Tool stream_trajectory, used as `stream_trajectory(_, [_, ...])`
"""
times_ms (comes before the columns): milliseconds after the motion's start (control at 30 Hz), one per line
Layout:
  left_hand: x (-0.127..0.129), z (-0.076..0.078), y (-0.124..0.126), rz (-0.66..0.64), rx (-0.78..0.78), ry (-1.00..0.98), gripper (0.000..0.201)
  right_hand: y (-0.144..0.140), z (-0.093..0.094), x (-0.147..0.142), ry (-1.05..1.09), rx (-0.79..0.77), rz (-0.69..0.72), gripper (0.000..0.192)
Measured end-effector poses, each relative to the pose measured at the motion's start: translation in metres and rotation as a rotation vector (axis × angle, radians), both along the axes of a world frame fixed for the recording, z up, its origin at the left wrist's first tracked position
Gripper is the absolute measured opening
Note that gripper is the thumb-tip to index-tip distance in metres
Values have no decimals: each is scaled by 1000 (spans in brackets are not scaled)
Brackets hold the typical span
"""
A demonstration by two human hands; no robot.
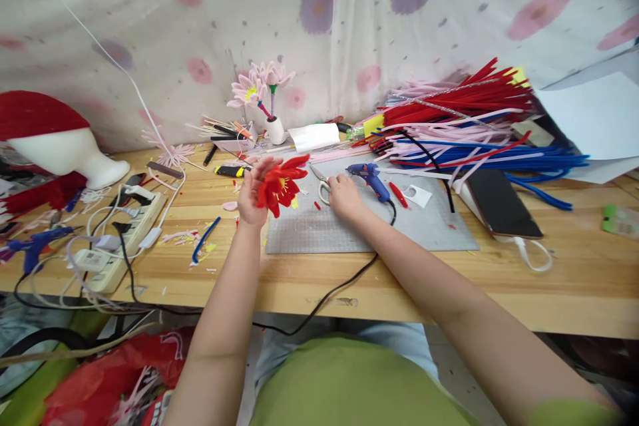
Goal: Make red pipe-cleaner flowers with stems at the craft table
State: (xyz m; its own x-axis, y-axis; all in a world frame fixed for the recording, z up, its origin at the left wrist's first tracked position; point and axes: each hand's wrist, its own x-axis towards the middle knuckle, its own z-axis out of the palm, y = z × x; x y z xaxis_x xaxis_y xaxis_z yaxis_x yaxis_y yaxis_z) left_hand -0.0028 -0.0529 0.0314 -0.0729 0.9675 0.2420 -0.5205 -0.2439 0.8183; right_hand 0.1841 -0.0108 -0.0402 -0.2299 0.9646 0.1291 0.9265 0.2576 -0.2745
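My left hand [251,196] is raised above the wooden table's [309,279] surface and holds a red pipe-cleaner flower [280,185] with a yellow centre, its petals pointing right. My right hand [343,195] rests on the grey cutting mat [359,229], fingers closed on the white handles of a pair of scissors [321,184]. A blue glue gun [370,180] lies just right of that hand, its black cord running off the table's front edge.
A heap of red, pink and blue pipe cleaners [464,126] fills the back right. A phone [500,203] lies by it. Pink finished flowers [259,88] stand in a white holder at the back. A power strip [124,233] with cables sits left, beside a foam head [60,146].
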Motion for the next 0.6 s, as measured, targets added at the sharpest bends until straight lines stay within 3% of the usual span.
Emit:
stream_trajectory(200, [-8,20,21,30,-32,175,21,0,2,1,10,-14,15,30])
stream_trajectory(300, [-17,25,42,77,28,276,19,0,4,2,7,-22,24,30])
stream_trajectory(400, [-23,32,56,135,-24,363,15,-1,2,3,16,-7,22,30])
stream_trajectory(600, [-19,44,61,225,-12,455,19,-1,-3,2,35,27,5,29])
